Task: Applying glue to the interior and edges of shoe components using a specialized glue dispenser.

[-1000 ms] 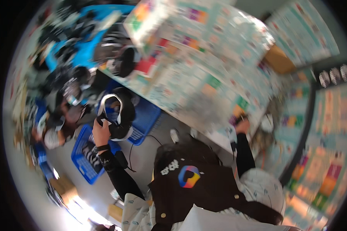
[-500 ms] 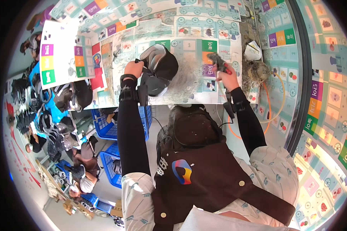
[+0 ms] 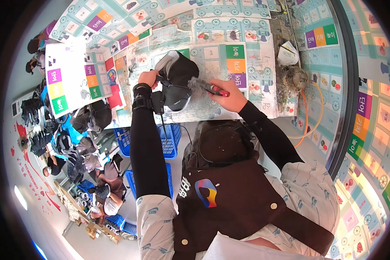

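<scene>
A black cloth piece with a grey lining, rounded like a cap, rests on the paper-covered worktable. My left hand pinches its left edge, fingers closed. On the other side, my right hand is wrapped around a hand tool with a red handle and a crusted grey head. That head points left at the cloth piece, right beside its edge; I cannot tell whether they touch. Black bands with small boxes are strapped around both my wrists.
A grey-crusted pot with orange and yellow hoses is at the right, below a white cup-like piece. Blue baskets stand under the table. Dark bags or caps hang at left; people sit beyond.
My right hand has moved left and slightly down, bringing the red-handled tool from the table's right part up to the cloth piece. My left hand keeps its hold.
</scene>
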The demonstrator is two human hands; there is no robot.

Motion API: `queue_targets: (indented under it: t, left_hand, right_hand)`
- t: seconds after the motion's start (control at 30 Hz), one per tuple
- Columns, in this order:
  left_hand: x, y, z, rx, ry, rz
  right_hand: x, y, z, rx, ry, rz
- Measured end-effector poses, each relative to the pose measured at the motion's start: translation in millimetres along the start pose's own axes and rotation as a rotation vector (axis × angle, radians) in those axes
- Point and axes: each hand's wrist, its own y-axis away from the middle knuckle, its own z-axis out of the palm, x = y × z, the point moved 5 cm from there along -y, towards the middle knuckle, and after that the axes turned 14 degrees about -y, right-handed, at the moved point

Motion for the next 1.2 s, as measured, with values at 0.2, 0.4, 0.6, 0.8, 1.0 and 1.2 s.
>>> queue_targets:
  t: [0.2, 0.4, 0.6, 0.8, 1.0, 1.2]
  left_hand:
    - [4.9, 5.5, 0.2, -0.029, 0.01, -0.016]
    - [8.0, 15.2, -3.7, 0.005, 0.057, -0.049]
    - [11.1, 19.2, -3.0, 0.002, 0.019, -0.055]
    - [12.8, 14.1, -1.0, -0.009, -0.136, 0.02]
    - [35.1, 58.0, -33.3, 0.223, -0.343, 0.226]
    - [48.4, 23.0, -21.5, 0.298, -0.672, 0.243]
  right_hand:
    - [9.1, 5.2, -17.4, 0.145, 0.009, 0.135]
    - [37.5, 14.0, -26.5, 0.06, -0.136, 0.129]
    - [49.6, 22.7, -35.8, 0.123, -0.294, 0.208]
    - [63.0, 26.5, -47.3, 0.056, -0.219, 0.182]
    - [28.8, 33.2, -75.1, 0.231, -0.347, 0.26]
    - [23.8, 41.4, -50.0, -0.048, -0.124, 0.072]
